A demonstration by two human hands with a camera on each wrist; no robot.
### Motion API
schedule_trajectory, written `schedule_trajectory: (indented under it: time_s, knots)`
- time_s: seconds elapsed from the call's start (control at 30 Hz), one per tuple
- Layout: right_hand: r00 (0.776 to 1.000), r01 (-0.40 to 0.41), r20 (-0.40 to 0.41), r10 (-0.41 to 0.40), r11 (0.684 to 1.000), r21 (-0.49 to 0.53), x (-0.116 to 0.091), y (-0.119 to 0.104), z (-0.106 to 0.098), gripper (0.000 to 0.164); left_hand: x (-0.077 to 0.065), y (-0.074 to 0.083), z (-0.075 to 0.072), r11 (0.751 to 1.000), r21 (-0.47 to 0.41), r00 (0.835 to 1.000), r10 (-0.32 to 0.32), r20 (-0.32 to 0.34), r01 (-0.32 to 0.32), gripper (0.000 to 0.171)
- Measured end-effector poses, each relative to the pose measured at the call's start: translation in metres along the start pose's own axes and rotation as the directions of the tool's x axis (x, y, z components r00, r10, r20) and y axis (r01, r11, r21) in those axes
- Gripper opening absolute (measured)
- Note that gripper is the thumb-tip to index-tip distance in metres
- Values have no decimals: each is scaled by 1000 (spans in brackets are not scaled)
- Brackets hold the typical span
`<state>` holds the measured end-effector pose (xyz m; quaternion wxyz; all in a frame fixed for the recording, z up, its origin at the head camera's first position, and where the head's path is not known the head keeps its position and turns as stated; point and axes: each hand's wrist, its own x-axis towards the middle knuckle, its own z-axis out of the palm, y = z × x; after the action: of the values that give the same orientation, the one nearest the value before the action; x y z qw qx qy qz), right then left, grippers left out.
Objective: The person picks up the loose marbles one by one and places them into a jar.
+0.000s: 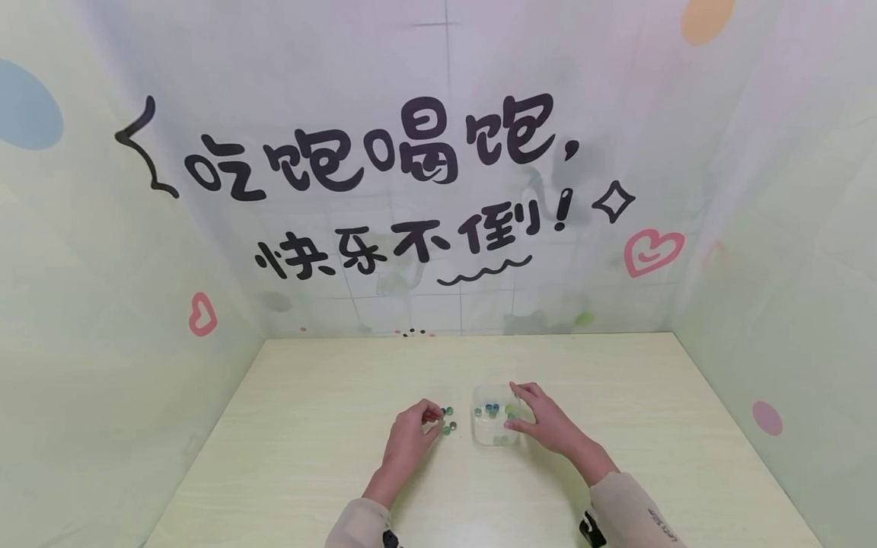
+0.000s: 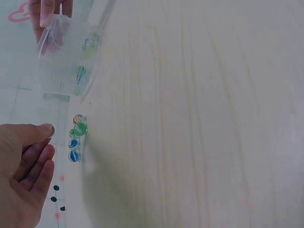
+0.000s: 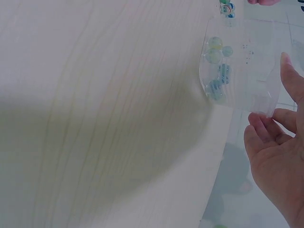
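Note:
My left hand (image 1: 413, 431) pinches a small glass marble (image 2: 52, 130) between thumb and fingertips, just above the table. Several clear marbles with green, blue and reddish swirls (image 2: 80, 128) lie in a small group right beside those fingers. To their right stands a clear plastic box (image 1: 485, 437), open at the top. My right hand (image 1: 544, 420) grips its right side, the thumb on the near part and the fingers farther back. Inside the box, several blue and green marbles (image 3: 224, 73) rest on the bottom.
The pale wood-grain table (image 1: 308, 457) runs back to a printed cloth wall (image 1: 329, 304) with large dark lettering. Similar cloth panels rise along the left and right sides.

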<state>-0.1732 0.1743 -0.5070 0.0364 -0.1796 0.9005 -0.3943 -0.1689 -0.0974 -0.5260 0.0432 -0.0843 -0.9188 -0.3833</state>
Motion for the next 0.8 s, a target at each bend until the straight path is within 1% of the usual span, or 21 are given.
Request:
schedule_trajectory:
  time_s: [0.2, 0.37, 0.67, 0.7, 0.8]
  knots:
    - [1000, 1, -2, -1, 1000, 1, 0, 1, 0, 73, 0, 5, -1, 1000, -12, 1000, -6, 6, 7, 18]
    - [1000, -3, -2, 3, 1000, -1, 0, 1, 0, 72, 1, 9, -2, 1000, -20, 1000, 5, 6, -5, 17]
    - [1000, -7, -3, 6, 1000, -5, 0, 0, 0, 72, 5, 13, -2, 999, -14, 999, 45, -4, -45, 19]
    - [1000, -7, -2, 7, 1000, -4, 0, 0, 0, 72, 5, 13, -1, 998, -10, 998, 57, -8, -57, 20]
    - [1000, -5, -2, 5, 1000, -10, 0, -1, 0, 72, 7, 15, -1, 998, -14, 998, 61, -9, -61, 20]
